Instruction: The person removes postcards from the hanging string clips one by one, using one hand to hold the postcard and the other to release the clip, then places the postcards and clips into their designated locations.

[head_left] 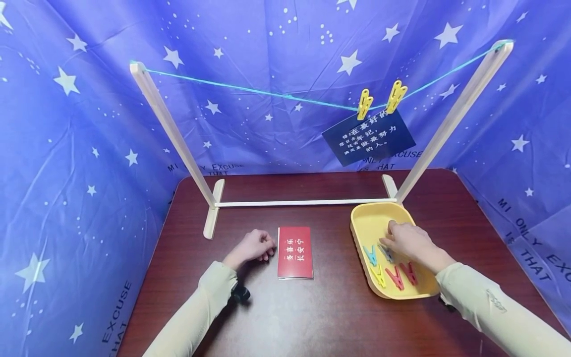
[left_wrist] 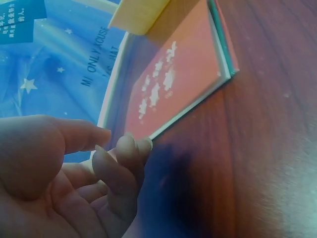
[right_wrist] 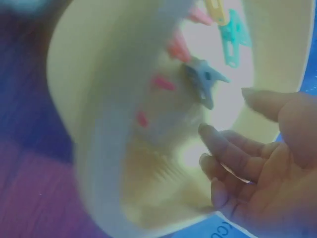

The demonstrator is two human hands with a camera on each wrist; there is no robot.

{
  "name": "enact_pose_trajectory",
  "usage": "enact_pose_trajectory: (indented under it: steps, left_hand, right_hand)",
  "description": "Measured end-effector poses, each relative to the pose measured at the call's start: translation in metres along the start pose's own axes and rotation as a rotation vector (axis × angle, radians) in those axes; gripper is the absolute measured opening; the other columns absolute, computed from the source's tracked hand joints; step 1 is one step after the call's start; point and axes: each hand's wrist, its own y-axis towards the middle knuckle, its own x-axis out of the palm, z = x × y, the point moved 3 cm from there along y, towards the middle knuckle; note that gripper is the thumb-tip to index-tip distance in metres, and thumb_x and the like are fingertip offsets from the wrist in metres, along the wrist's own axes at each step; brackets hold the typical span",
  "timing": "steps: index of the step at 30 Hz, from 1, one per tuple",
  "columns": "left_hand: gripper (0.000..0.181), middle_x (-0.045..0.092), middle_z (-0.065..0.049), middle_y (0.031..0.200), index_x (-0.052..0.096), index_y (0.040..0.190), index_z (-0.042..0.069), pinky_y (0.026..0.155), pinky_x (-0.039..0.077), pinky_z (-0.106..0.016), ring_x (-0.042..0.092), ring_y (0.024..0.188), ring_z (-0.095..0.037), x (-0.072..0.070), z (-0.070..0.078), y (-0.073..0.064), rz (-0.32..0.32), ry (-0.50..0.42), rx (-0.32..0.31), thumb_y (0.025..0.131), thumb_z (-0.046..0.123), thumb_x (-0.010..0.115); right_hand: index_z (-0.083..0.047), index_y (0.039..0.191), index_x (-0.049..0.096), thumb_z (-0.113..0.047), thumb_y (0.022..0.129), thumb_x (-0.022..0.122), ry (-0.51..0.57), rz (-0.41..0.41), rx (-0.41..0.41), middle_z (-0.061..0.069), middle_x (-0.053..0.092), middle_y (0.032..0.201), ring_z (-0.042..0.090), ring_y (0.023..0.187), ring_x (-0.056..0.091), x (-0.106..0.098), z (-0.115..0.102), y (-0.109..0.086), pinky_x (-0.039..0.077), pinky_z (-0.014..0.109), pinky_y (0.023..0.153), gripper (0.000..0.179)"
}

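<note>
My left hand [head_left: 255, 246] rests on the table beside a small stack of cards, with a red card [head_left: 295, 263] on top. Its fingers are loosely bent and hold nothing; in the left wrist view the fingertips are right at the card's edge. My right hand [head_left: 414, 243] reaches into a yellow tray [head_left: 369, 214]. In the right wrist view, its thumb and fingers are spread apart with nothing between them, close to a grey-blue clothespin [right_wrist: 204, 82]. Around that lie a light blue clothespin [head_left: 370, 255], a yellow clothespin [head_left: 378, 275] and two red clothespins [head_left: 395, 278].
Behind the cards stands a wooden frame [head_left: 174, 134] with a teal string [head_left: 250, 89] between its posts. A dark blue card [head_left: 368, 139] hangs tilted from the string by two yellow clothespins [head_left: 365, 104]. A starry blue curtain [head_left: 267, 44] encloses the dark red table [head_left: 330, 322].
</note>
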Motion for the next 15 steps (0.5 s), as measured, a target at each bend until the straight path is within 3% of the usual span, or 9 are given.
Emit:
enact_pose_trajectory:
  steps: [6,10,15]
  left_hand:
    - [0.020,0.073,-0.007,0.073,0.065,0.084,0.003,0.047,0.051,-0.024,0.061,0.051,-0.010,-0.002,0.013,0.005,0.010,0.050,0.048,0.102,0.011,0.060]
    - [0.018,0.073,-0.012,0.077,0.067,0.089,0.002,0.049,0.051,-0.025,0.068,0.055,-0.021,-0.003,0.025,0.008,0.040,0.064,0.120,0.102,0.013,0.061]
    - [0.017,0.073,-0.018,0.082,0.071,0.097,0.001,0.056,0.052,-0.026,0.071,0.064,-0.034,-0.006,0.043,0.013,0.088,0.096,0.193,0.102,0.015,0.063]
  right_hand:
    - [-0.003,0.097,0.062,-0.030,0.096,0.070,0.032,0.103,-0.037,0.003,0.061,0.069,0.022,0.064,0.057,-0.012,-0.007,0.001,0.050,0.050,0.056,0.028]
    - [-0.007,0.095,0.063,-0.027,0.096,0.073,0.062,0.177,-0.150,-0.001,0.064,0.071,0.015,0.063,0.060,-0.021,-0.014,0.004,0.051,0.044,0.054,0.023]
    - [-0.012,0.098,0.065,-0.022,0.095,0.076,0.061,0.227,-0.341,-0.005,0.066,0.081,0.015,0.073,0.063,-0.045,-0.027,0.005,0.053,0.040,0.061,0.016]
